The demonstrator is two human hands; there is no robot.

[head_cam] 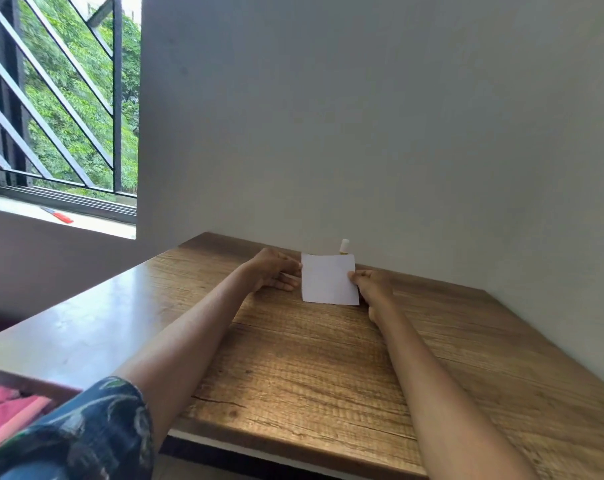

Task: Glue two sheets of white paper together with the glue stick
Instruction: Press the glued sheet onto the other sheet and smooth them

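A small white square of paper (329, 283) is held up, tilted, just above the far part of the wooden table (293, 358). My left hand (274, 270) pinches its left edge and my right hand (371, 287) pinches its right edge. I cannot tell whether it is one sheet or two lying together. Behind the paper, against the wall, the glue stick (344, 246) stands upright with its white cap on; its lower part is hidden by the paper.
A grey wall runs along the table's far and right sides. A barred window is at the left, with a red and blue object (57, 215) on its sill. Pink cloth (6, 414) lies at the lower left.
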